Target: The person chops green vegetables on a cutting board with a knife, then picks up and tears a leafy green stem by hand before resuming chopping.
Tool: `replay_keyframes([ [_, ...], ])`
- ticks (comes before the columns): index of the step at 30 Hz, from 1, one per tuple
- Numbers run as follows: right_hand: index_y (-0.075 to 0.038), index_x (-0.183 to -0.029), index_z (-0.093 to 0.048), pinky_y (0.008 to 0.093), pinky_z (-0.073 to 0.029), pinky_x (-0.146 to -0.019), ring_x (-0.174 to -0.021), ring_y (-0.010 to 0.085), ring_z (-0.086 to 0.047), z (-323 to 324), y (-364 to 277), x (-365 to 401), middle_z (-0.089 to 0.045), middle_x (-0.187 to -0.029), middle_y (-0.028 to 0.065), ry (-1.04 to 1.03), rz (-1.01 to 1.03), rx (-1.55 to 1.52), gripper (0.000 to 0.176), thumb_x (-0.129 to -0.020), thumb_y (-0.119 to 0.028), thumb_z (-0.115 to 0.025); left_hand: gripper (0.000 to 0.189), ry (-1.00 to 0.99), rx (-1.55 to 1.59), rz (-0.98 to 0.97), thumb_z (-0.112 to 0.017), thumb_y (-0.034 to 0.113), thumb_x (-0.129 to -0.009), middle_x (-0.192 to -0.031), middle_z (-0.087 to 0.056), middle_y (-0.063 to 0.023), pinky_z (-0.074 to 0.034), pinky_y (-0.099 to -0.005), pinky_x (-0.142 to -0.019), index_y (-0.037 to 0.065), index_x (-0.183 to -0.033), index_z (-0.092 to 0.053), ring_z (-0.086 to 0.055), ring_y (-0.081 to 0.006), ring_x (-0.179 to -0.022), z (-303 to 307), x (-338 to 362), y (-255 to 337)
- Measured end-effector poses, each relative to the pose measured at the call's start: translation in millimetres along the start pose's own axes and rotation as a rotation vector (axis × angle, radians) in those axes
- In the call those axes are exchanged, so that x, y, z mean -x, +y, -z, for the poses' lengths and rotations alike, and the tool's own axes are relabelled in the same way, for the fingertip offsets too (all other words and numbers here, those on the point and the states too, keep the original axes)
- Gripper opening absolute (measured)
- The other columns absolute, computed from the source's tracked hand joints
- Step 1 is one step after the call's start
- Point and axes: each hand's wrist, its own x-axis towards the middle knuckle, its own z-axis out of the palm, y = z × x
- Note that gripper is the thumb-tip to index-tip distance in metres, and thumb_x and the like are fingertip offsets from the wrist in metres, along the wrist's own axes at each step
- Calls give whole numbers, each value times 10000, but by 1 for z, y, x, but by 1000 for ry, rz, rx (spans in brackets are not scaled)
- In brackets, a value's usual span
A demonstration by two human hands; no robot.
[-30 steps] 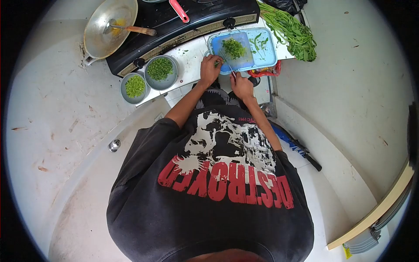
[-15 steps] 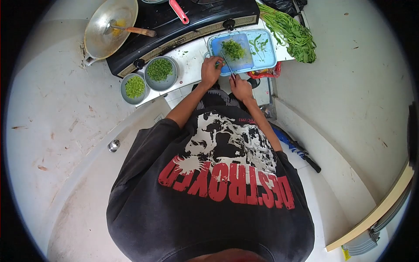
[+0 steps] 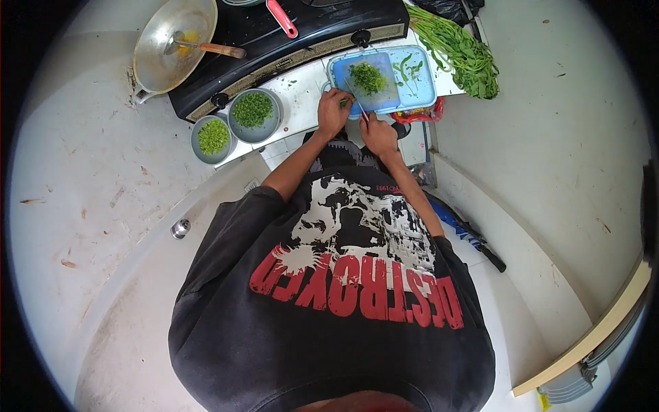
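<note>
My right hand (image 3: 379, 136) grips a knife (image 3: 360, 104), its blade angled up and left over the blue cutting board (image 3: 384, 97). Beside the blade, the closed fingers of my left hand (image 3: 333, 113) pinch a small bunch of greens (image 3: 344, 102), mostly hidden by the hand. A pile of chopped greens (image 3: 368, 78) lies on the board just beyond the knife. The board rests in a light blue tray (image 3: 427, 93), where loose green pieces (image 3: 408, 69) are scattered on the right side.
Two grey bowls of chopped greens, a larger one (image 3: 276, 123) and a smaller one (image 3: 228, 151), stand left. Behind are a black stove (image 3: 288, 58), a wok (image 3: 154, 62) with a wooden-handled ladle (image 3: 221, 49), and a red handle (image 3: 281, 18). Leafy greens (image 3: 473, 65) lie right.
The knife blade has shifted slightly left, closer to my left fingers. Both hands stay in almost the same place, and the chopped pile looks unchanged.
</note>
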Motion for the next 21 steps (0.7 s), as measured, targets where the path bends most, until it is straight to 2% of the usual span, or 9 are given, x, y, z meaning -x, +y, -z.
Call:
replay_keyframes([
  [6, 7, -1032, -579, 569, -562, -661, -720, 471, -698, 2, 8, 15, -689, -753, 285, -46, -8, 34, 392, -1010, -380, -518, 56, -3, -5, 33, -721, 84, -805, -889, -693, -105, -486, -425, -840, 76, -843, -760, -627, -326, -885, -2, 1, -2],
  [9, 5, -984, -584, 582, -546, -622, -679, 469, -684, 0, 17, 22, -669, -700, 278, 7, 15, 22, 380, -1014, -369, -526, 52, -6, -1, 40, -725, 86, -808, -890, -696, -102, -484, -429, -823, 65, -845, -754, -621, -321, -864, -4, 0, -4],
  [12, 5, -970, -587, 581, -545, -627, -676, 470, -682, 1, 22, 27, -669, -703, 280, 12, -44, 29, 376, -1014, -364, -528, 49, -5, 24, 59, -725, 84, -811, -868, -697, -98, -482, -429, -815, 52, -841, -748, -617, -315, -841, -5, -2, -6],
  [15, 2, -1025, -580, 568, -560, -670, -737, 468, -699, 3, 20, 24, -693, -767, 281, -45, -55, 24, 383, -1009, -376, -522, 46, -33, 48, 84, -722, 81, -816, -853, -702, -98, -478, -423, -815, 45, -832, -745, -616, -313, -826, -2, -3, -4],
  [21, 3, -1041, -575, 567, -561, -678, -734, 465, -699, 3, 0, 3, -691, -761, 279, -49, -3, 20, 392, -1010, -384, -517, 58, -41, 27, 54, -706, 77, -825, -873, -713, -102, -472, -407, -836, 55, -842, -757, -610, -313, -839, 4, -3, 1],
])
